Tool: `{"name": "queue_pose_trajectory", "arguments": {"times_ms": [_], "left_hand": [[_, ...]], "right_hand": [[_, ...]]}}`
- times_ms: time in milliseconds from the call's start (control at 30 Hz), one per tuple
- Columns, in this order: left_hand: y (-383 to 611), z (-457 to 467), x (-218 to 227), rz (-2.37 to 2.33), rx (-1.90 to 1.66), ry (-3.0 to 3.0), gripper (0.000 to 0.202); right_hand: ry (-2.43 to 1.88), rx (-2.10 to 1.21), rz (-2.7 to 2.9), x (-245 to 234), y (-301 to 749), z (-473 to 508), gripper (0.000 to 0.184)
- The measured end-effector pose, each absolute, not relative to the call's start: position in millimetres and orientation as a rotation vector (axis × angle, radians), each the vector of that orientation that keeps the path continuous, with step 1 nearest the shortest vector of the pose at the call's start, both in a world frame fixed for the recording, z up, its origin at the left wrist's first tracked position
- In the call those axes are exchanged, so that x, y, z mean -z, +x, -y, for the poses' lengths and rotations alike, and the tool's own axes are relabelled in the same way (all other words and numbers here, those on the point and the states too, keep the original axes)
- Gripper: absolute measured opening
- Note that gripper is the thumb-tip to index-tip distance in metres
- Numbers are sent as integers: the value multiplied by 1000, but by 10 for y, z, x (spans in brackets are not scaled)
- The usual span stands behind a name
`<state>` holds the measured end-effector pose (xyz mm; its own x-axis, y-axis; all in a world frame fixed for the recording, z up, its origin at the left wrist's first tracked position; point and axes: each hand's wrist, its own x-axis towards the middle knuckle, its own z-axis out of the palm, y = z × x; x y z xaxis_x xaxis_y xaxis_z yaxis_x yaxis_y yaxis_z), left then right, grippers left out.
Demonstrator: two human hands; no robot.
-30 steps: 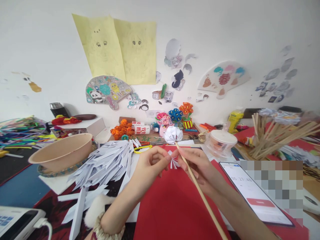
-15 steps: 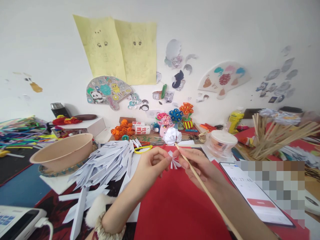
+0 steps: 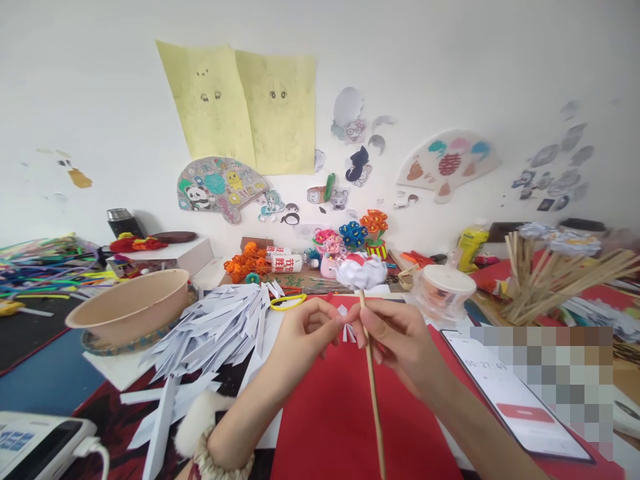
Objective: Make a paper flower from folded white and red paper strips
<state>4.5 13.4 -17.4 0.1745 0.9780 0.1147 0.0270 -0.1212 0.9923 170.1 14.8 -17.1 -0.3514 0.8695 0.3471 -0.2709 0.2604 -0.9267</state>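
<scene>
My right hand (image 3: 400,333) is closed around a thin wooden stick (image 3: 375,400). At the stick's top end sits a white paper flower (image 3: 361,272) with a bit of red at its top. My left hand (image 3: 313,327) has thumb and forefinger pinched together close to the right fingertips; what they hold, if anything, is hidden. Between the two hands show some folded white paper pieces (image 3: 349,328), and I cannot tell whether they are held or lie behind the fingers. Below both hands lies a red sheet (image 3: 360,427).
Many folded white paper strips (image 3: 215,327) are piled on the left, beside a beige basin (image 3: 127,303). A phone (image 3: 520,393) showing a timer lies on the right, near a bundle of wooden sticks (image 3: 530,287). Yellow scissor handles (image 3: 289,302) and a wrapped white tub (image 3: 445,290) stand farther back.
The stick has swung from slanting to nearly upright in my right hand. Its white flower has moved right and tilted, showing red on top. My left hand keeps its pinch.
</scene>
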Motion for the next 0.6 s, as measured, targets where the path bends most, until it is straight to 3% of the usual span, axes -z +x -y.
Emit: {"name": "queue_pose_trajectory", "arguments": {"times_ms": [433, 600], "left_hand": [[76, -52, 100, -924, -1055, 1572, 24], [102, -19, 111, -993, -1070, 1829, 16]], "right_hand": [[-530, -707, 1527, 226, 1740, -171, 12], [-636, -686, 1588, 186, 1729, -131, 15]]}}
